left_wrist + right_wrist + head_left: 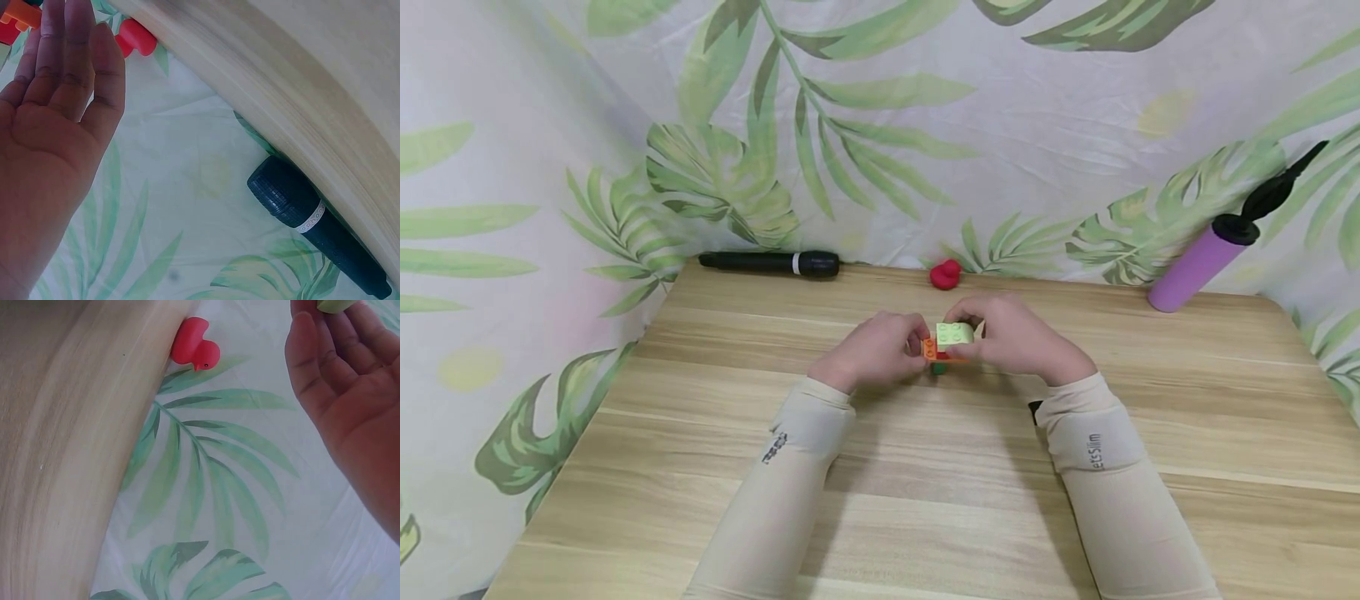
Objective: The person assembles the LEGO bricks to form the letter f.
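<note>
Over the middle of the table, both hands are at a small stack of toy building bricks. My left hand [880,346] pinches the left end of the orange brick [929,349], which also shows at the left wrist view's top corner. My right hand [1011,337] grips the pale green brick [953,334] from the right, thumb in front and fingers behind. Between the orange and pale green bricks, a red brick [943,354] partly shows. Below them a dark green piece [938,368] sticks out; its lower side is hard to make out.
Behind the hands, a red rubber duck [945,274] sits at the table's back edge. A black microphone [767,264] lies back left. The purple cylinder with a black top [1198,267] stands tilted back right. A leaf-patterned cloth [880,125] hangs behind the wooden table [700,467].
</note>
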Demonstrator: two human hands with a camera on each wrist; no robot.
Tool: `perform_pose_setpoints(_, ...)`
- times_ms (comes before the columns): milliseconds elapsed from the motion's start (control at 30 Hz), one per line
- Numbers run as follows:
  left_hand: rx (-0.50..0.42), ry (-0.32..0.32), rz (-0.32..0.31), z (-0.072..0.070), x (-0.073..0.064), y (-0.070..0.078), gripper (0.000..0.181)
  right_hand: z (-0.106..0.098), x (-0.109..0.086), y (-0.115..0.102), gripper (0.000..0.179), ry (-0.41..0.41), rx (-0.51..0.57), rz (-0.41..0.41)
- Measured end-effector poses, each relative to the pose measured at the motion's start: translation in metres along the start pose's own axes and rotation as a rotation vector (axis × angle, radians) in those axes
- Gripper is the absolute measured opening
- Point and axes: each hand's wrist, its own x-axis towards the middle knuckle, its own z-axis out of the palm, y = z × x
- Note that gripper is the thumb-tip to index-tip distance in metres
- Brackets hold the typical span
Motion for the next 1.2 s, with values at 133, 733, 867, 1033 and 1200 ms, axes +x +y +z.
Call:
perform_pose_setpoints(133,0.009,0.006,0.010,0.000,0.000,0.000,0.027,0.000,0.000,-0.001,0.027,0.005,0.001,0.010)
perform_pose_setpoints(733,0.006,-0.005,0.011,-0.001,0.001,0.001,0.028,-0.002,-0.001,0.000,0.034,-0.014,-0.044,0.034)
perform_pose_setpoints(867,0.010,-0.006,-0.001,0.001,0.002,0.001,0.032,-0.004,-0.003,-0.001,0.061,-0.028,-0.086,0.048)
perform_pose_setpoints(1033,-0.015,-0.022,-0.018,0.004,0.004,-0.001,0.032,0.006,-0.001,0.005,0.066,-0.012,-0.118,0.028)
perform_pose_setpoints(1200,-0.038,-0.017,-0.012,0.007,0.005,-0.001,0.031,0.011,0.004,0.014,0.046,0.003,-0.093,0.032)
